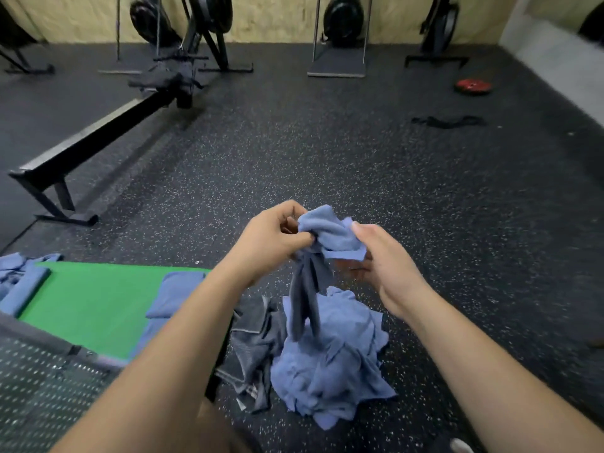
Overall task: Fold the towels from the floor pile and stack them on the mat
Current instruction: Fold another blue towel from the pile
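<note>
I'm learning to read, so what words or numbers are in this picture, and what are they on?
No words or numbers can be read anywhere.
On the red weight plate, any marking is too blurred to read.
On the small tag among the grey towels, any print is too small to read.

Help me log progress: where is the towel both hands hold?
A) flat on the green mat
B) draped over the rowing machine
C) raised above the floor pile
C: left hand and right hand grip the blue towel in the air over the floor pile.
</note>
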Action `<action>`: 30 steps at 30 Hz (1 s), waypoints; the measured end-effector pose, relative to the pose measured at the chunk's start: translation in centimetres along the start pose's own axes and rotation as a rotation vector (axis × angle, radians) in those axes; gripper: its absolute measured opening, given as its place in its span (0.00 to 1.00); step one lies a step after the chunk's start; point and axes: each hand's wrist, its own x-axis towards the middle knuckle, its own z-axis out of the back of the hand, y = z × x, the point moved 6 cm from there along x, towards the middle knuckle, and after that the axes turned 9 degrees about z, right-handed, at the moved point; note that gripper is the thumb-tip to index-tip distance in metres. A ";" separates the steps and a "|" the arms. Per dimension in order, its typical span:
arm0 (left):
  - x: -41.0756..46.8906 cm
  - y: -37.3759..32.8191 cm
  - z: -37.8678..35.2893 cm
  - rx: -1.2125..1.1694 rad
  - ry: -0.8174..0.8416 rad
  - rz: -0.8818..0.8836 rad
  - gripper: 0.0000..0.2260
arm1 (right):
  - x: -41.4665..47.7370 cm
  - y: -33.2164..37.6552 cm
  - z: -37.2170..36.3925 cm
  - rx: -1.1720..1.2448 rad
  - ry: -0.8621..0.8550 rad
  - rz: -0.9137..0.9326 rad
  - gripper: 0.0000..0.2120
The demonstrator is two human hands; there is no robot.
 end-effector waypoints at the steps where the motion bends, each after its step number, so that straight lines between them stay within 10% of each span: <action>1: -0.1 -0.5 -0.7 -0.004 -0.022 -0.005 0.07 | -0.6 0.9 0.8 -0.007 -0.024 0.033 0.14; 12: -1.7 1.4 -8.3 0.204 -0.032 -0.056 0.11 | -2.5 2.8 7.5 -0.642 -0.142 0.240 0.07; 21: -0.2 0.1 -9.8 -0.004 0.149 -0.172 0.15 | -1.2 4.7 4.8 -0.743 0.116 0.317 0.07; 30: 0.6 2.3 -7.8 0.175 0.076 -0.184 0.09 | -0.4 5.2 6.3 -0.644 0.016 0.374 0.05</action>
